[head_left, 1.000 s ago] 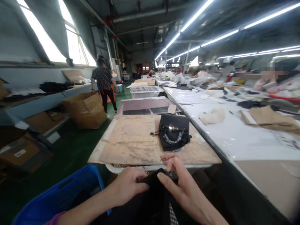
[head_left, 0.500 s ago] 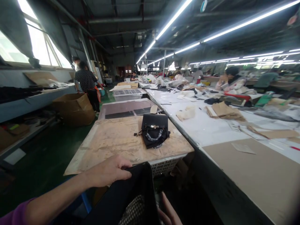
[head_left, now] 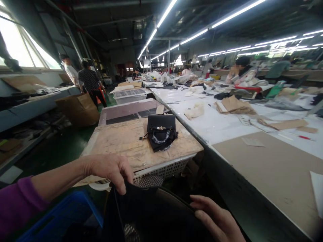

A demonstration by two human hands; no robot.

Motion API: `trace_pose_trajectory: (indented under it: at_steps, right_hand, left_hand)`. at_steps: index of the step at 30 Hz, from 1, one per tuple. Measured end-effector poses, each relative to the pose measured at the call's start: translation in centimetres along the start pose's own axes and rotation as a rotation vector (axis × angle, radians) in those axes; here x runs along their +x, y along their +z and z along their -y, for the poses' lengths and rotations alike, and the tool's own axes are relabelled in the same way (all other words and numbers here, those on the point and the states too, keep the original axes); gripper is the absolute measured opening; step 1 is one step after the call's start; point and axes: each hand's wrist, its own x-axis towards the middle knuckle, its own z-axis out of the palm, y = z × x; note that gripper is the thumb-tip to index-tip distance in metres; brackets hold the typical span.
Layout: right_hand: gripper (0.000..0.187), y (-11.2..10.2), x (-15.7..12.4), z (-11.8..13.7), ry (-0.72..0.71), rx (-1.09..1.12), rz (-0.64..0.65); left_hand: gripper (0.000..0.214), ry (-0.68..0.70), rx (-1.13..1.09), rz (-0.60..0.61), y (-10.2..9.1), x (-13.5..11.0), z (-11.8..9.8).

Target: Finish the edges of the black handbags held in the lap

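A large black bag (head_left: 156,218) gapes toward me at the bottom of the view, its inside dark. Checked black-and-white fabric (head_left: 148,180) shows at its far rim, and a second patch lies low at its left. My left hand (head_left: 113,169) is closed, thumb and fingers pinching the bag's left rim. At the right rim, my right hand (head_left: 217,216) grips the edge between thumb and bent fingers. Beyond them a small black handbag (head_left: 161,129), with a gold clasp and plastic-wrapped handles, lies on a worn tan board (head_left: 118,144).
Under the board stands a white plastic basket (head_left: 174,168). A blue crate (head_left: 63,215) is at lower left. On my right runs a long white table (head_left: 199,127) with brown paper pieces (head_left: 234,106). A large carton (head_left: 77,109) and two people stand farther left.
The black bag has swung round and its mouth is spread wider. My left hand moved slightly left; my right hand rose from below onto the right rim. The view tilted down slightly.
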Motion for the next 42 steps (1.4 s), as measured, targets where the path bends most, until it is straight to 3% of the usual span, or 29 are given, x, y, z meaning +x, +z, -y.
trace_pose_trajectory:
  at_steps: [5, 10, 14, 19, 24, 27, 30, 36, 42]
  right_hand:
    - [0.037, 1.1, 2.2, -1.6, -0.014, 0.187, 0.124]
    - [0.038, 2.1, 3.3, -1.4, 0.075, 0.235, 0.210]
    - [0.035, 1.9, 4.3, -0.8, 0.087, -0.028, 0.210]
    - [0.052, 3.6, 6.0, 2.4, -0.165, -0.558, 0.074]
    - [0.035, 7.1, 8.3, 5.6, -0.206, -0.625, 0.139]
    - [0.024, 8.3, 9.3, 5.5, -0.275, -0.581, 0.083]
    - [0.019, 8.5, 9.8, 4.5, -0.324, -0.439, 0.111]
    - [0.017, 7.5, 10.1, 3.7, -0.213, -0.103, 0.270]
    - [0.021, 7.4, 9.9, 3.9, -0.140, 0.071, 0.281]
  left_hand:
    - [0.013, 0.008, -0.045, -0.061, 0.0, 0.4, 1.8]
    - [0.019, -0.015, -0.119, -0.123, 0.9, 0.9, 2.4]
    - [0.026, -0.037, -0.057, -0.211, 1.3, 2.0, 2.7]
    - [0.028, -0.053, -0.040, -0.223, 1.1, 2.8, 2.4]
    - [0.026, 0.003, -0.135, -0.192, 1.2, 2.9, 2.4]
    - [0.027, 0.020, -0.143, -0.215, 1.3, 2.9, 2.7]
    - [0.026, 0.035, -0.160, -0.226, 1.5, 2.9, 2.9]
    - [0.025, 0.026, -0.197, -0.205, 1.8, 3.0, 3.2]
    - [0.025, 0.050, -0.152, -0.204, 1.7, 2.6, 3.0]
